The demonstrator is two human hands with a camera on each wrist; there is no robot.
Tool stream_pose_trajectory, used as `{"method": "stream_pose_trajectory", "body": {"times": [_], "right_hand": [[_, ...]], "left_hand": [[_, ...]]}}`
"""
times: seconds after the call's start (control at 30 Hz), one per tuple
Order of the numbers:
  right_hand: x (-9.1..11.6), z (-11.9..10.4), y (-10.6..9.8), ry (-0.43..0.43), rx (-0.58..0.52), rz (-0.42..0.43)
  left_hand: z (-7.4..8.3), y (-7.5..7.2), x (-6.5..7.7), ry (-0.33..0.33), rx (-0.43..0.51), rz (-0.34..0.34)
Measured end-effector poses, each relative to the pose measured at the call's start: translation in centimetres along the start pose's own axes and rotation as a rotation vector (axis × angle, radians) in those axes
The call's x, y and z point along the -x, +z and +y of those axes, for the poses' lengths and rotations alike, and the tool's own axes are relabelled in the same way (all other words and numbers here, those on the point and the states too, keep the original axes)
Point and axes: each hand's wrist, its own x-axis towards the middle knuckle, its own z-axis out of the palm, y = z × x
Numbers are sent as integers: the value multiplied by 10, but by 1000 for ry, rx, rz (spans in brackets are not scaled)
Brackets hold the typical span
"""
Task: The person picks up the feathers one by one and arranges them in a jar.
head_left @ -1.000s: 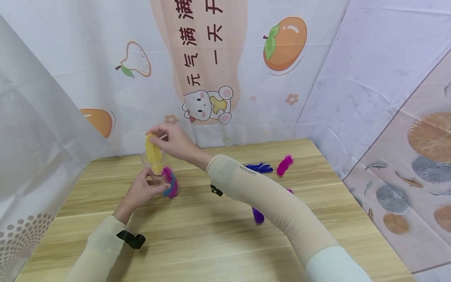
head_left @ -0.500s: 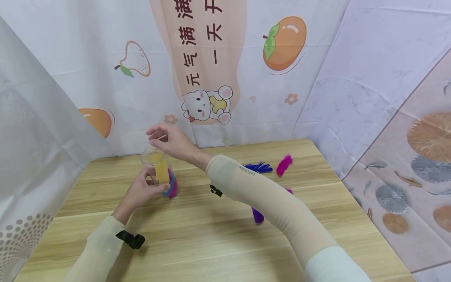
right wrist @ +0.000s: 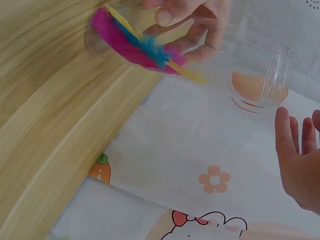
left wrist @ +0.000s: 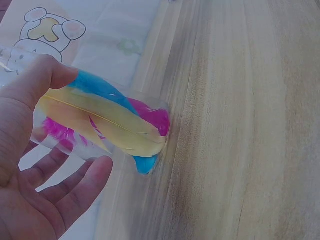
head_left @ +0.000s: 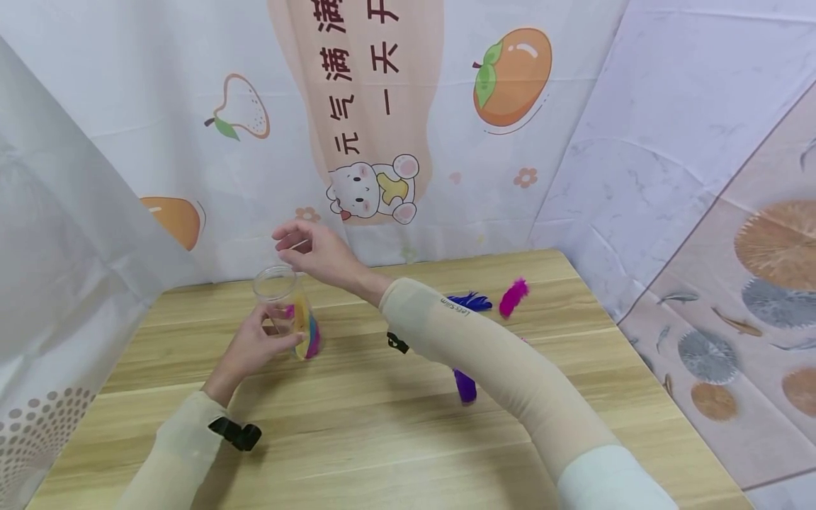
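A tall clear jar (head_left: 275, 283) stands upright at the left of the table, its mouth uncovered. My left hand (head_left: 251, 345) grips its side, thumb on the near wall and fingers around the far one. Inside, low down, lie a yellow feather (left wrist: 110, 122), a blue feather (left wrist: 102, 90) and a magenta feather (left wrist: 155, 117). The yellow one leans against the wall nearest the left wrist camera. Just above and right of the rim, my right hand (head_left: 321, 255) hovers with loosely bent fingers and holds nothing. In the right wrist view its fingertips are beside the jar's rim (right wrist: 282, 75).
On the right half of the wooden table (head_left: 357, 425) lie a dark blue feather (head_left: 470, 302), a magenta feather (head_left: 513, 297) and a purple feather (head_left: 465, 388). My right forearm passes over this side. A printed curtain (head_left: 382, 241) hangs along the back edge.
My right hand has let go of the yellow feather, which dropped to the jar's bottom. The hand then shifted slightly right, away from the rim. My left hand keeps its grip.
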Motion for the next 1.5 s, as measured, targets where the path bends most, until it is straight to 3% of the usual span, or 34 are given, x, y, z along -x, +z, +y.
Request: {"method": "stream_pose_trajectory", "body": {"times": [0.23,0.37,0.73,0.87,1.03,1.17,1.33,1.5], "right_hand": [[5,4,-12,41,17,2],[9,9,-22,65,78,-41],[36,32,-65,125,398,-472],[51,40,-81,143,536,-573],[69,51,-100,120,788,-689],[85,58,-115,150,898,-769],[111,68,-131,225,933,-813],[140,77,-141,281,897,-778]], "left_hand": [[-1,0,-1,-1,2,8],[0,-1,-1,-12,5,6],[2,-3,1,-35,5,-12],[4,-3,1,-45,-1,-19],[4,-3,0,-46,-3,-23],[4,-3,1,-53,1,-26],[4,-3,2,-62,11,-27],[3,-1,2,-52,18,-25]]}}
